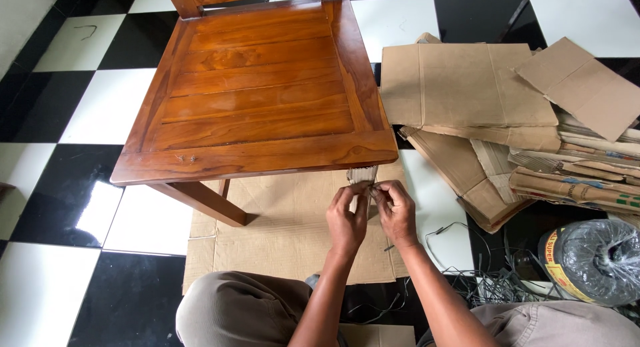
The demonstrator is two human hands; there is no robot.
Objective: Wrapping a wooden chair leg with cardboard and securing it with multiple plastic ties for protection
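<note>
Black and white checkered floor tiles (60, 120) fill the head view, with a flattened cardboard sheet (287, 234) spread under a wooden chair (257, 87). Both hands meet just below the seat's front rail, at the chair's right front leg, which is wrapped in corrugated cardboard strip (361, 176). That strip stands upright, its long axis vertical, directly ahead of the fingers. Left hand (347, 220) and right hand (396, 214) sit side by side, equally near, each grip pinched together on the wrap's lower edge or a tie there; which one cannot be told. Forearms angle inward. Off right lie stacked cardboard pieces (467, 87), a strapping roll (597, 260) and loose black straps (493, 287).
</note>
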